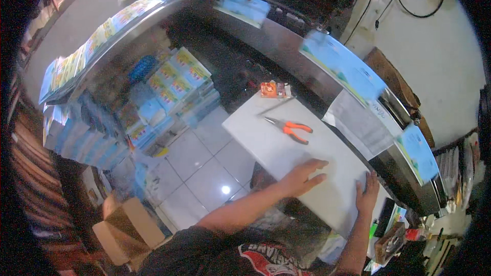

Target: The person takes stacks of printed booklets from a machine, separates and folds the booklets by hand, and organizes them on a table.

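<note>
Person in a black shirt at a white worktop (250,129). Both hands bare, nothing held in either.

Left hand (300,178): reaches in across the worktop's left long edge, about midway along. Fingers loosely bent, thumb well apart from them. Whether it touches the surface, cannot tell.

Right hand (366,195): palm down by the right long edge, toward the near end; fingers extended, slightly spread, pointing away from the person.

Needle-nose pliers (288,125): lying on the worktop between the left hand and the far end, clear of both hands. Orange handles parted and aimed toward the right long edge, metal nose toward the left one. Just beyond, a thin dark rod (276,107) at a slant. At the far edge, a small red-orange packet (268,90).

Alongside the right long edge, a long dark-and-metal unit. Light-blue printed sheets (343,64) lie along its top; a white paper (358,127) with handwriting hangs beside the worktop.

Off the worktop's left side: pale tiled floor (202,171), stacks of printed sheets (179,83) in blue, yellow and green, and a cardboard box (144,220) with its flaps spread. By the near right corner, mixed small items, too blurred to sort.
</note>
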A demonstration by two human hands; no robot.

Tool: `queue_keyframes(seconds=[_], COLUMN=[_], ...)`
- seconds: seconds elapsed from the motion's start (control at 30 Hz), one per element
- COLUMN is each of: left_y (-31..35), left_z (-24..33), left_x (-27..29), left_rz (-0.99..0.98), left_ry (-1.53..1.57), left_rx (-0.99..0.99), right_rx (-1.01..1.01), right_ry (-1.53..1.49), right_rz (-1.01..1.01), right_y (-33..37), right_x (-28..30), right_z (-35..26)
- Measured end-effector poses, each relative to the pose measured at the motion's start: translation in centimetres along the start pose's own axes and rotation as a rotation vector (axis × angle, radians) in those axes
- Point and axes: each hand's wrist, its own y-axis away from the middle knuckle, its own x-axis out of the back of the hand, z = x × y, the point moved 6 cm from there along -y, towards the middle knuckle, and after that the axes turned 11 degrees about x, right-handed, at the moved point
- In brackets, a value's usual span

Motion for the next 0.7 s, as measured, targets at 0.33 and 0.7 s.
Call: queue_keyframes(seconds=[0.33,0.7], left_y=[0.0,-0.1], left_z=[-0.1,0.6], left_x=[0.0,0.1], left_rz=[-0.039,-0.050], left_ry=[0.025,-0.048], left_rx=[0.048,0.033], right_rx=[-0.023,-0.067], right_ry=[-0.035,-0.026], right_rz=[-0.003,0.006], right_y=[0.1,0.3], right_x=[-0.2,-0.3], right_z=[0.4,0.9])
